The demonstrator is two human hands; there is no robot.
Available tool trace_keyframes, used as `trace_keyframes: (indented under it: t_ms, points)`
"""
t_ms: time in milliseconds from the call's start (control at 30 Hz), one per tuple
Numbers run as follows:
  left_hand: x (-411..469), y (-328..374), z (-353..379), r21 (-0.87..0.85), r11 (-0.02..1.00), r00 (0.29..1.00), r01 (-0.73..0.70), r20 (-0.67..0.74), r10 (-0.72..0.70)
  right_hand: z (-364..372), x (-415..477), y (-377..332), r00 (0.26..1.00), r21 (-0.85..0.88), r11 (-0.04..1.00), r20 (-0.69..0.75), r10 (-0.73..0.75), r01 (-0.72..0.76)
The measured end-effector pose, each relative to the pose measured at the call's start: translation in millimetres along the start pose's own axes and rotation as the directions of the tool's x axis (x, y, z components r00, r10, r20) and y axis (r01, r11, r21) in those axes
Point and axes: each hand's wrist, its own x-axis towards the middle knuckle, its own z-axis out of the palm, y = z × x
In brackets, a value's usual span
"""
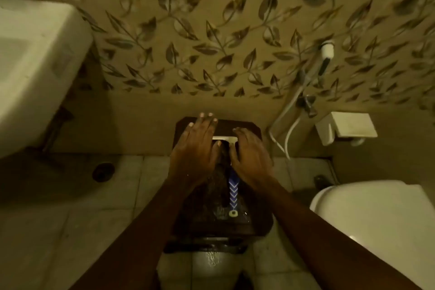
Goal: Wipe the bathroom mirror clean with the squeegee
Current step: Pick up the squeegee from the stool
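A squeegee [233,193] with a blue-and-white patterned handle lies on a dark wet stool [244,223] in the middle of the bathroom floor, its white blade end [223,138] pointing toward the wall. My left hand [195,148] hovers flat over the far left part of the stool, fingers spread, holding nothing. My right hand [250,155] is over the squeegee's head, fingers curled down onto it; whether it grips the tool is unclear. No mirror is in view.
A white sink [35,70] hangs at the left, a white toilet [376,223] stands at the right. A hand sprayer with hose [327,52] and a white paper holder [346,128] are on the leaf-patterned wall. A floor drain [103,171] lies at left.
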Motion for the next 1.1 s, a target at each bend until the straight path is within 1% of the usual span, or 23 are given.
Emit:
trace_keyframes:
  t_ms: [100,133,167,233,267,367,433,533,633,800,867,1000,1100]
  points:
    - [-13,-7,27,0.004,1.000,0.999,0.028,0.024,-0.028,29,-4,15,0.996,-0.044,0.996,0.042,0.080,-0.078]
    - [-18,-10,35,0.020,0.999,0.999,0.034,0.038,-0.035,36,-7,17,0.982,-0.018,0.988,0.106,0.156,-0.155]
    - [-21,-12,40,0.023,0.999,0.999,0.036,0.036,-0.037,46,-8,20,0.959,0.047,0.971,0.173,0.222,-0.234]
    - [-22,-15,43,0.013,0.999,0.998,0.051,0.043,-0.052,59,-8,21,0.893,0.151,0.908,0.304,0.333,-0.390]
    - [-19,-16,41,0.003,0.998,0.997,0.068,0.035,-0.068,61,-6,19,0.872,0.192,0.877,0.325,0.366,-0.440]
    - [-9,-16,21,-0.014,0.995,0.994,0.101,0.036,-0.101,57,-1,7,0.838,0.338,0.768,0.271,0.474,-0.544]
    - [1,-14,-2,-0.007,0.996,0.996,0.090,0.025,-0.090,40,1,-7,0.844,0.410,0.738,0.230,0.485,-0.536]
    - [16,-12,-49,0.005,0.995,0.995,0.104,0.009,-0.104,-2,10,-34,0.882,0.482,0.744,0.164,0.442,-0.462]
    - [30,-6,-111,0.036,0.991,0.991,0.131,-0.016,-0.131,-58,21,-70,0.909,0.545,0.735,0.147,0.390,-0.403]
    - [43,-5,-219,0.075,0.980,0.976,0.183,-0.134,-0.172,-145,27,-139,0.926,0.666,0.656,0.153,0.346,-0.355]
    - [43,-13,-259,0.089,0.971,0.964,0.220,-0.174,-0.203,-172,30,-172,0.937,0.730,0.601,0.167,0.307,-0.326]
    - [36,-45,-326,0.088,0.964,0.937,0.252,-0.272,-0.220,-206,33,-243,0.964,0.830,0.501,0.152,0.217,-0.244]
    - [27,-82,-373,0.082,0.958,0.907,0.273,-0.354,-0.228,-212,33,-300,0.978,0.870,0.460,0.100,0.185,-0.176]
